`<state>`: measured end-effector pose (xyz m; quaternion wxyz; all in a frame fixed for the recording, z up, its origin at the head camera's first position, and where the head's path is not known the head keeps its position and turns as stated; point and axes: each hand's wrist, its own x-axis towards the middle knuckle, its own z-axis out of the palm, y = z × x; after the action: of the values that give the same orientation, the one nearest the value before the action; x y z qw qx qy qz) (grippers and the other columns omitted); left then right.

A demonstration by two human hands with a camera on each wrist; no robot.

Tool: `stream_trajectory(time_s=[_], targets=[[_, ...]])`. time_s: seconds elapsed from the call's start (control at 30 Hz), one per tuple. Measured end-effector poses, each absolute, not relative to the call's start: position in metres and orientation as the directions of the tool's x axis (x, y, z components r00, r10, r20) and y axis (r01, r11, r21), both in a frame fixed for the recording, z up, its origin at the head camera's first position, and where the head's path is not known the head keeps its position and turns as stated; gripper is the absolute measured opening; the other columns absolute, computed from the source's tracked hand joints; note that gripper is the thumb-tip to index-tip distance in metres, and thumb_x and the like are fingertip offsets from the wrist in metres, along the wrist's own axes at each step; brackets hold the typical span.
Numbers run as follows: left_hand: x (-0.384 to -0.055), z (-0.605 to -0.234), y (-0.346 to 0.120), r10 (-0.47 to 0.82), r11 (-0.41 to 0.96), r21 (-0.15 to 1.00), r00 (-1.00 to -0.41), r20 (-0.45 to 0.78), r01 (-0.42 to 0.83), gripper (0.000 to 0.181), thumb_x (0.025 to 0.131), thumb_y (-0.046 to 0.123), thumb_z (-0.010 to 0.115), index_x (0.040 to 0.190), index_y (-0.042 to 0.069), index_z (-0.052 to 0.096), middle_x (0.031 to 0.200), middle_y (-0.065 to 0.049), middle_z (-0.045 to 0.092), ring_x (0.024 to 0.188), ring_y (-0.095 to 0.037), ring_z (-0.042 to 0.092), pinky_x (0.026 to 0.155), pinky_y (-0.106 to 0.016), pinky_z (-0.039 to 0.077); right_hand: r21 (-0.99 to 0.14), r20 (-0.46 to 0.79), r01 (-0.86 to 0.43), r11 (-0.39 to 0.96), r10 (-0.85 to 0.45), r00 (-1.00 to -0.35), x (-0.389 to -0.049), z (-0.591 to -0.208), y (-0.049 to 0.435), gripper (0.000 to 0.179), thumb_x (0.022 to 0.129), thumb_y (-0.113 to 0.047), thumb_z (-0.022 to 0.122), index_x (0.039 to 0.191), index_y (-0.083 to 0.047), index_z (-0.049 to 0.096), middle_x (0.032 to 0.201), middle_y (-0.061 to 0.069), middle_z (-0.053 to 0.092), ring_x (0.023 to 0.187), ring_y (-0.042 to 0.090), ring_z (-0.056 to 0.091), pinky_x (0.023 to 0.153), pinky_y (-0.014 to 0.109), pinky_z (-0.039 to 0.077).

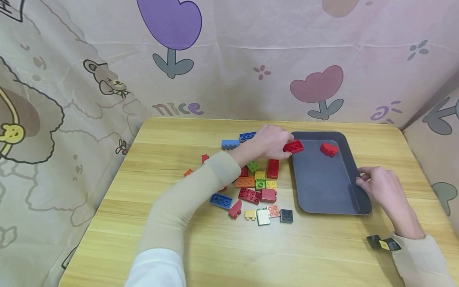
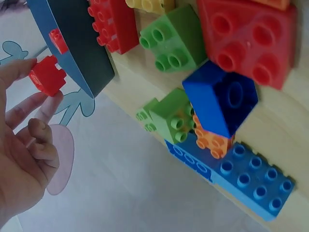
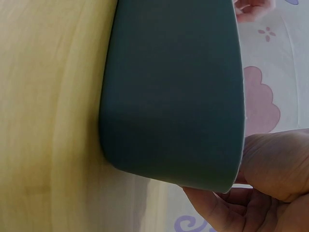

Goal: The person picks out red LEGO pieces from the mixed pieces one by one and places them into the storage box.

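Note:
My left hand (image 1: 273, 142) pinches a red brick (image 1: 295, 147) between thumb and fingers, over the left rim of a dark grey tray (image 1: 322, 187). The left wrist view shows this brick (image 2: 47, 76) held at the fingertips, studs facing the tray. Another red brick (image 1: 328, 149) lies inside the tray, near its far end. At the tray's right side, my right hand (image 1: 384, 190) grips the rim. In the right wrist view, the tray wall (image 3: 174, 96) hides part of those fingers.
Left of the tray lie many loose bricks, among them a blue brick (image 1: 220, 201), an orange brick (image 1: 245, 182), a black brick (image 1: 286, 215) and a red brick (image 1: 273, 169). The left forearm covers some of them. A patterned cloth (image 1: 229, 79) hangs behind the wooden table (image 1: 272, 255).

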<state>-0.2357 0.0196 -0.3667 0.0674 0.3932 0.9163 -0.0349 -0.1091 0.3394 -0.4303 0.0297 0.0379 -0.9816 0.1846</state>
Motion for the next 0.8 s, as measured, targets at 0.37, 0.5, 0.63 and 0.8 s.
stream_trajectory(time_s=[0.37,0.5,0.63,0.8], targets=[[-0.236,-0.373,0.035,0.703,0.710,0.102,-0.691,-0.170,0.697,0.058,0.099,0.053,0.066,0.151,0.026,0.058,0.125,0.008,0.074,0.088,-0.008,0.060,0.066,-0.021,0.045,-0.359,0.079,-0.088,0.929,-0.063,-0.995,-0.108,-0.430,0.339,0.031,0.085,-0.001,0.075,0.111,0.015,0.071,0.083,0.024,0.076,0.065,0.034,0.068,0.057,0.037,0.041],[-0.240,-0.376,0.040,0.693,0.721,0.156,-0.698,-0.182,0.675,0.058,0.100,0.052,0.066,0.152,0.027,0.057,0.127,0.008,0.072,0.085,-0.008,0.059,0.068,-0.022,0.045,-0.356,0.080,-0.089,0.930,-0.064,-0.995,-0.108,-0.430,0.339,0.031,0.085,-0.001,0.075,0.111,0.015,0.071,0.082,0.023,0.076,0.063,0.032,0.067,0.057,0.035,0.040],[-0.244,-0.379,0.045,0.689,0.725,0.198,-0.698,-0.195,0.660,0.057,0.100,0.051,0.067,0.152,0.029,0.057,0.129,0.009,0.071,0.079,-0.009,0.057,0.066,-0.023,0.042,-0.357,0.078,-0.088,0.930,-0.065,-0.995,-0.108,-0.430,0.338,0.031,0.085,-0.002,0.074,0.111,0.015,0.071,0.082,0.023,0.076,0.062,0.027,0.066,0.056,0.034,0.039],[-0.250,-0.384,0.052,0.691,0.722,0.223,-0.698,-0.188,0.655,0.054,0.101,0.051,0.066,0.151,0.031,0.058,0.123,0.011,0.070,0.080,-0.009,0.054,0.067,-0.023,0.041,-0.356,0.076,-0.086,0.930,-0.063,-0.995,-0.108,-0.429,0.338,0.031,0.085,-0.002,0.073,0.111,0.015,0.071,0.083,0.023,0.076,0.061,0.025,0.065,0.056,0.032,0.038]])
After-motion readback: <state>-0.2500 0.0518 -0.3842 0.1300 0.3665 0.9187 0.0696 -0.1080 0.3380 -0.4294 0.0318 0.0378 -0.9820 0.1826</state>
